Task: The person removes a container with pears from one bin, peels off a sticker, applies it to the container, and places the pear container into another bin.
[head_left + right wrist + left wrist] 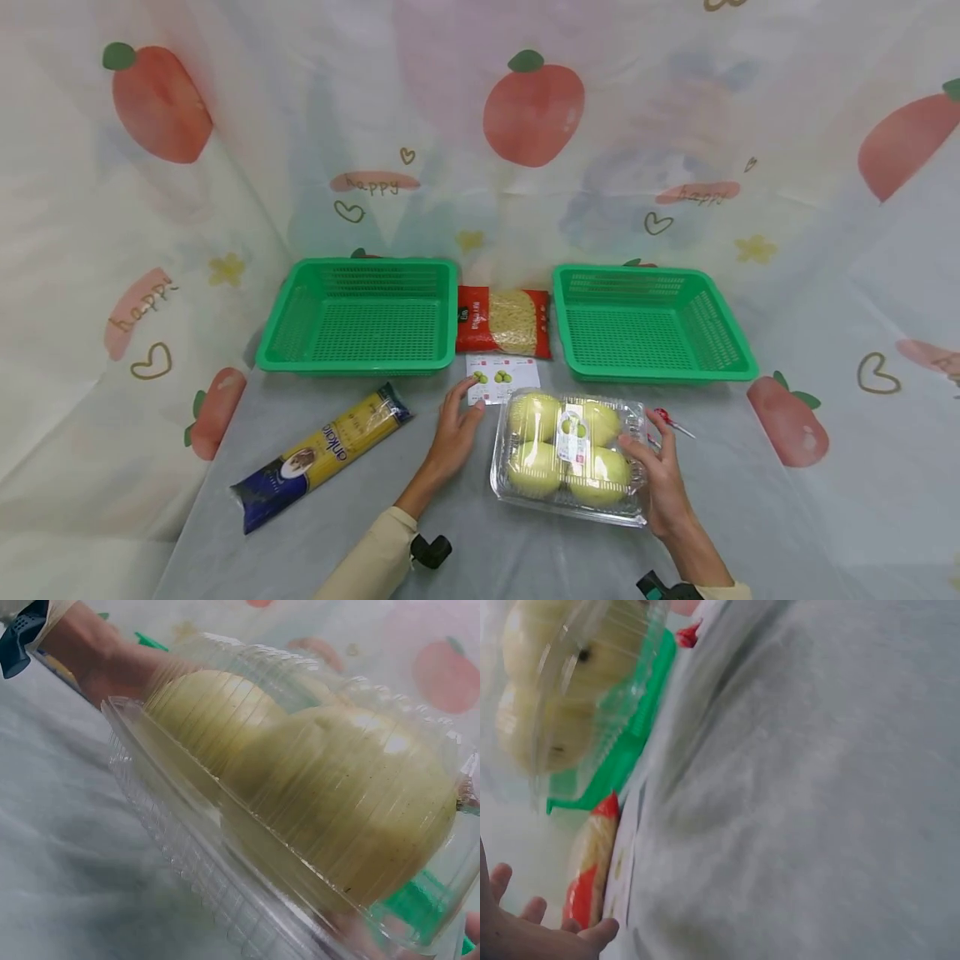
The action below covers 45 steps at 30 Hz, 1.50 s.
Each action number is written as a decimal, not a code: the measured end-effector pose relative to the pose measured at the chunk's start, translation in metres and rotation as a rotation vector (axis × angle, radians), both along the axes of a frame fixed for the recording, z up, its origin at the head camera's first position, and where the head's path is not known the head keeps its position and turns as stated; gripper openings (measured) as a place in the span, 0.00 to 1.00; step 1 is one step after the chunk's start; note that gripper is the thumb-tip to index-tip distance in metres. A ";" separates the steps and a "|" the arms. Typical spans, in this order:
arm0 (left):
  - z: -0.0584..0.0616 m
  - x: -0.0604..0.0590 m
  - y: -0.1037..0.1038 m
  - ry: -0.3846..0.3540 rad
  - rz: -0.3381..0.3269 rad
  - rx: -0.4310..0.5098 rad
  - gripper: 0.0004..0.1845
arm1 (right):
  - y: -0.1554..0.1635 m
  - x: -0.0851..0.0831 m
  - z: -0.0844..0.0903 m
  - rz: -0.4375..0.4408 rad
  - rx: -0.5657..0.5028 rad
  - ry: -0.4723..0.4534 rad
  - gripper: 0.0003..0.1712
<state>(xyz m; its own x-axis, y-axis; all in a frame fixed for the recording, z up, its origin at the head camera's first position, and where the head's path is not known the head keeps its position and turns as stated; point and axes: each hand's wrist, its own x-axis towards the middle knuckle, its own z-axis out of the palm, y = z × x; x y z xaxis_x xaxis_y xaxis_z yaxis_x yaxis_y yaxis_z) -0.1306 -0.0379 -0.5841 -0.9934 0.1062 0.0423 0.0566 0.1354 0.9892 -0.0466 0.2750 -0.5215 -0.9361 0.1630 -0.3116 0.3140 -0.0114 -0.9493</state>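
Observation:
My right hand grips the right side of a clear plastic box of pale green fruit, thumb on the lid. In the left wrist view the box hangs above the table, and it fills much of the right wrist view, tilted. My left hand, fingers spread and holding nothing, is left of the box, beside a white card printed with green fruit. Whether its fingertips touch the card I cannot tell. Just beyond my right fingers lies a red lollipop, partly hidden.
Two green baskets stand at the back, one left and the second basket right. Between them lies a red bag of pasta. A yellow and blue spaghetti pack lies at the left. A printed cloth hangs behind.

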 end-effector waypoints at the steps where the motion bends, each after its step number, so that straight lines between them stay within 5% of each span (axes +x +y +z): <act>1: 0.001 -0.003 0.003 0.001 -0.001 0.000 0.27 | 0.004 0.000 0.002 -0.008 -0.005 0.004 0.44; 16: 0.012 -0.050 0.065 0.058 -0.131 -0.046 0.27 | 0.053 -0.004 0.024 -0.076 -0.034 0.006 0.46; 23: 0.020 -0.069 0.090 0.139 -0.164 -0.151 0.27 | 0.064 -0.004 0.026 -0.082 -0.034 0.018 0.44; 35: 0.025 -0.092 0.123 0.121 -0.178 -0.162 0.29 | 0.079 -0.006 0.034 -0.127 -0.075 0.050 0.39; 45: 0.021 -0.092 0.138 0.185 -0.187 -0.177 0.31 | 0.089 -0.024 0.044 -0.158 -0.132 0.108 0.38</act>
<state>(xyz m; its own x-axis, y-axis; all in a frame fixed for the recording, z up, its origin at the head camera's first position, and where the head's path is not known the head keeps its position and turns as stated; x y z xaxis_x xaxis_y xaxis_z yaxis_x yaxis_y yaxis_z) -0.2223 0.1001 -0.5633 -0.9331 0.3083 0.1850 0.2737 0.2752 0.9216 -0.0709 0.3644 -0.4774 -0.9313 0.2748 -0.2392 0.1948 -0.1790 -0.9644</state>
